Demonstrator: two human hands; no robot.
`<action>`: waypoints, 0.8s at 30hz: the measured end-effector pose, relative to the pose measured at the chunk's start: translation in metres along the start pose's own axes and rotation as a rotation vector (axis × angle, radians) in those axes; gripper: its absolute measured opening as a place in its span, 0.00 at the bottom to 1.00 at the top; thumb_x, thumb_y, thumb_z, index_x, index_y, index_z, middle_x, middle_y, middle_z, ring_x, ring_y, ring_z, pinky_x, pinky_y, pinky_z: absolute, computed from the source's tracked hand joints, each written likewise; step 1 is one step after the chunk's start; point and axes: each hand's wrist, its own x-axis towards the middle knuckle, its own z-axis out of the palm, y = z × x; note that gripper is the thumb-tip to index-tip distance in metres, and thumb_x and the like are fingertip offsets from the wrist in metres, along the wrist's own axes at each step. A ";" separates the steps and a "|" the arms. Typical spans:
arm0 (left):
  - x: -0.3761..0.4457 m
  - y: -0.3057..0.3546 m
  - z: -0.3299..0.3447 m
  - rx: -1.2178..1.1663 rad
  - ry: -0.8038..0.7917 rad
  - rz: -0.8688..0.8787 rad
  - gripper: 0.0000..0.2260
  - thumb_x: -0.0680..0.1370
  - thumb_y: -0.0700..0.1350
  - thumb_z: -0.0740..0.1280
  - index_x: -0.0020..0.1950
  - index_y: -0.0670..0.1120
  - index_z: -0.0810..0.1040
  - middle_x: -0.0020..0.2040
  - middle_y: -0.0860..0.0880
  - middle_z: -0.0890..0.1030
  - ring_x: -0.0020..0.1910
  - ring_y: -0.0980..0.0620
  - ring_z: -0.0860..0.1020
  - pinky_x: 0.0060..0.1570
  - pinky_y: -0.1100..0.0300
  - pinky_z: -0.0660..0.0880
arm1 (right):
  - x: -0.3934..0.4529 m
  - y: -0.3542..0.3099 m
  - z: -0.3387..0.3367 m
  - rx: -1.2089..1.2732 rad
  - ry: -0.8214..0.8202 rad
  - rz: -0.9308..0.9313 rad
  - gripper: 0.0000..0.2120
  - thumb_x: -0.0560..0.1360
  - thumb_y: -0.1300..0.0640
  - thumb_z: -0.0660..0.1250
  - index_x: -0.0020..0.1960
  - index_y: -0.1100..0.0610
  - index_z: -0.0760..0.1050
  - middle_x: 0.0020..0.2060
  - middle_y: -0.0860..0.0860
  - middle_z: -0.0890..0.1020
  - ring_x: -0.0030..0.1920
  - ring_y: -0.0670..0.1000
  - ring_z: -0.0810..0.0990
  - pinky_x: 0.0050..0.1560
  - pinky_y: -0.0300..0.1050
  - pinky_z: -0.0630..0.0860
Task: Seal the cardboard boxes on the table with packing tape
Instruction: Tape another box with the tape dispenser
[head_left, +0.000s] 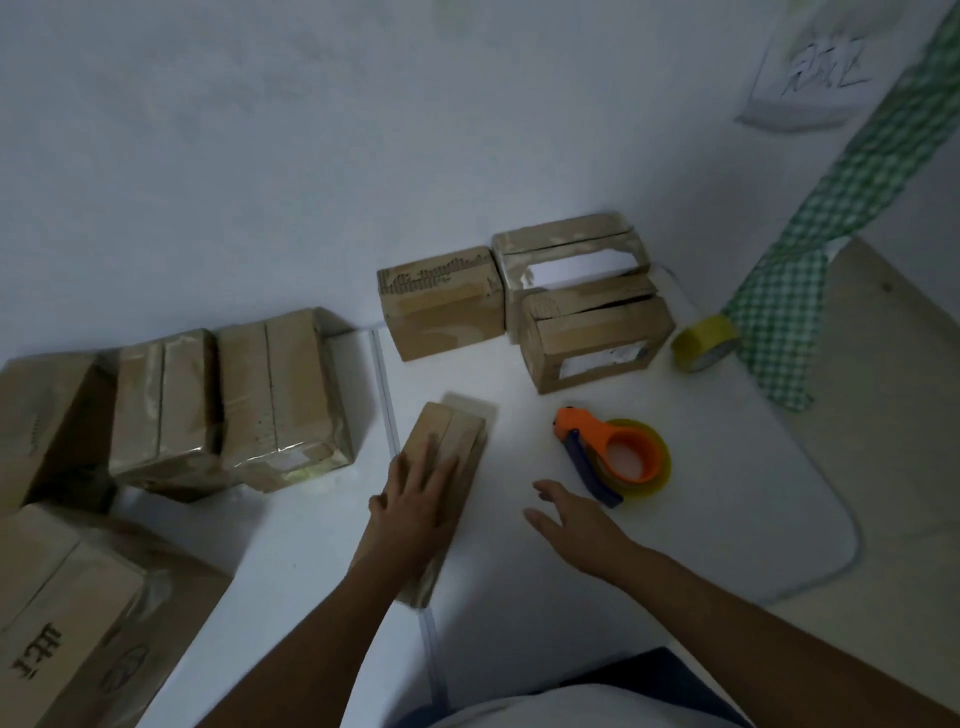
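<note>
We press our left hand flat, fingers spread, on the narrow box lying at the table centre; its seam appears untaped. Our right hand, open and holding nothing, hovers near the orange tape dispenser. The two boxes at left look glossy with tape, so probably sealed; three boxes behind appear pending. A yellow tape roll sits aside. Nothing blocks the dispenser.
</note>
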 end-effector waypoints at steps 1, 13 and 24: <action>-0.010 -0.012 -0.001 0.002 -0.001 -0.027 0.35 0.79 0.55 0.64 0.80 0.60 0.45 0.80 0.54 0.34 0.79 0.42 0.41 0.70 0.33 0.61 | 0.003 -0.005 0.003 -0.024 -0.023 -0.016 0.27 0.80 0.43 0.59 0.75 0.52 0.60 0.72 0.52 0.69 0.67 0.51 0.72 0.58 0.37 0.64; -0.097 -0.093 0.020 -0.179 0.118 -0.515 0.38 0.79 0.38 0.61 0.80 0.58 0.41 0.81 0.54 0.38 0.80 0.41 0.41 0.75 0.34 0.46 | 0.028 -0.051 0.038 -0.191 -0.186 -0.191 0.22 0.82 0.49 0.59 0.74 0.54 0.64 0.70 0.53 0.71 0.68 0.52 0.71 0.65 0.40 0.65; -0.018 -0.011 0.010 -0.141 0.032 -0.113 0.25 0.82 0.45 0.62 0.77 0.55 0.59 0.81 0.54 0.43 0.80 0.48 0.43 0.76 0.42 0.46 | 0.023 0.036 -0.049 -0.238 0.359 -0.017 0.15 0.75 0.63 0.67 0.62 0.62 0.75 0.59 0.58 0.77 0.59 0.60 0.75 0.58 0.55 0.72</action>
